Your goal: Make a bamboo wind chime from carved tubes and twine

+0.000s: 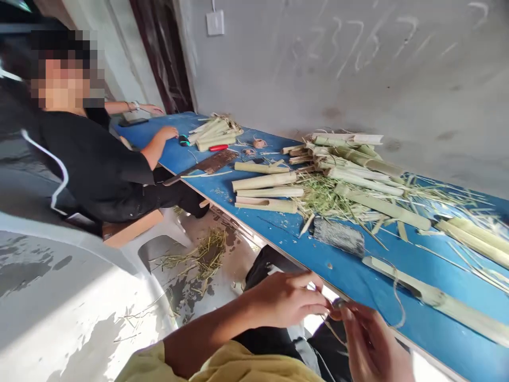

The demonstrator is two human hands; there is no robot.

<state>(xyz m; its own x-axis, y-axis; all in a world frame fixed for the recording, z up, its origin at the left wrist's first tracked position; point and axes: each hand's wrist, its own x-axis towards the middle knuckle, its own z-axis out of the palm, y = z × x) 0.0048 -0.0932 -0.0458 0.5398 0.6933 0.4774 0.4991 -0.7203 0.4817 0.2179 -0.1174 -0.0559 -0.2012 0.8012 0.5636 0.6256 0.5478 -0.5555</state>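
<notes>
My left hand (282, 300) and my right hand (371, 342) meet over my lap at the table's front edge. The fingers of both are closed in a pinch on a thin string (336, 330), which hangs down between them. A small dark thing shows at the right fingertips, too little to make out. Just beyond my right hand, a pale cord (397, 300) curls over a split bamboo piece (449, 300) and the table edge. Nearby on the table lies a dark grey, rough block (338, 236).
The blue table (286, 233) carries split bamboo lengths (266, 180), a heap of shavings (338, 201), a broad-bladed knife (217, 162), a red-handled tool (218, 148) and a twine ball (259, 143). At left a person in black (91, 154) sits at the table. Shavings (207, 254) litter the floor.
</notes>
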